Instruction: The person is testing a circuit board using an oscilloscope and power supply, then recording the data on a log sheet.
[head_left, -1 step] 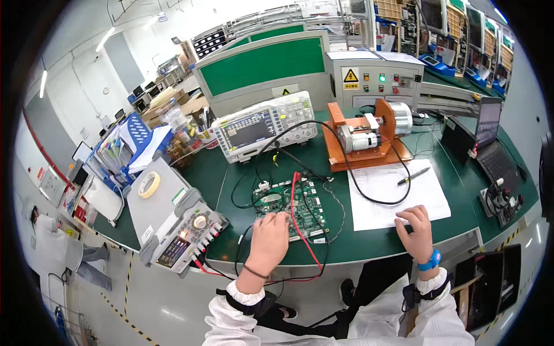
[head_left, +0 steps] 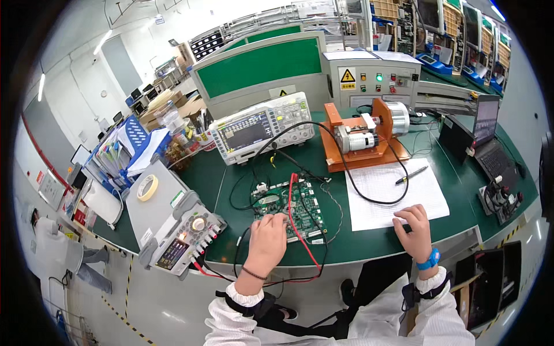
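My left hand (head_left: 267,242) is at the near left corner of a green circuit board (head_left: 311,214), its fingers curled together and the tips hidden against the board. Whatever they pinch cannot be made out. A red test lead (head_left: 291,214) runs across the board just right of these fingers, down past the table edge. Black wires loop around the board. My right hand (head_left: 414,235) hovers at the near edge of a printed paper sheet (head_left: 369,213), fingers loosely bent and apart, holding nothing. A pen (head_left: 411,175) lies on the sheet, with a thick black cable curving over it.
Behind the board stands an oscilloscope (head_left: 262,128); a bench power supply (head_left: 183,236) with tape on top is at left. An orange motor fixture (head_left: 369,138) sits beyond the paper. To the right are a laptop (head_left: 493,150) and a small dark device (head_left: 499,202).
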`<action>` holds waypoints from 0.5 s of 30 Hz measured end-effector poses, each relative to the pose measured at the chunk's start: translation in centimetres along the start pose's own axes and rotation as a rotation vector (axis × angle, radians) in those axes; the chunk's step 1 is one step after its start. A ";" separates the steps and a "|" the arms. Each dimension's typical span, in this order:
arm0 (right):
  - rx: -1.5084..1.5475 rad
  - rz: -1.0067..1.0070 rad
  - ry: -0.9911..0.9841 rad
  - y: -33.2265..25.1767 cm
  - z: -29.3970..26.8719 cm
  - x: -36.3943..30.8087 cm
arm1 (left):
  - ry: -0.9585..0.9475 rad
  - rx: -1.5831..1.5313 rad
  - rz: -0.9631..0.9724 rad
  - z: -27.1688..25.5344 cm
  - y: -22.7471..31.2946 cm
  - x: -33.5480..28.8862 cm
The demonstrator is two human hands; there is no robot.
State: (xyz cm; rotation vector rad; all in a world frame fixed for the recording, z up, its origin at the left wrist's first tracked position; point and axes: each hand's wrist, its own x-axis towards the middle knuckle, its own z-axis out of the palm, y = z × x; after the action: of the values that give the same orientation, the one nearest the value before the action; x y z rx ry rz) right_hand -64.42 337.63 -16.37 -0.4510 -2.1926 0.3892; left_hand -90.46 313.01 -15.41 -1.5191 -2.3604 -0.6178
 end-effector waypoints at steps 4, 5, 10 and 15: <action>0.005 -0.010 -0.005 0.0 -0.1 0.1 | 0.015 -0.027 0.004 -0.1 -0.1 -0.4; 0.025 -0.024 -0.015 -0.2 0.4 0.2 | 0.018 -0.013 -0.018 -0.4 -0.2 -0.9; 0.030 0.026 -0.018 -0.8 0.3 -0.2 | 0.136 -0.357 -0.019 -1.2 -0.3 -2.3; 0.040 0.029 -0.060 -0.3 0.1 -0.7 | 0.236 -1.766 -0.501 -2.3 -3.0 -5.4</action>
State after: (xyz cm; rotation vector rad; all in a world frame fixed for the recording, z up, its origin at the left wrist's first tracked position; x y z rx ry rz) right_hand -64.15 337.04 -16.82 -0.4547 -2.2338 0.4667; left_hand -90.98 306.53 -16.44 -0.8487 -1.6527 -3.2156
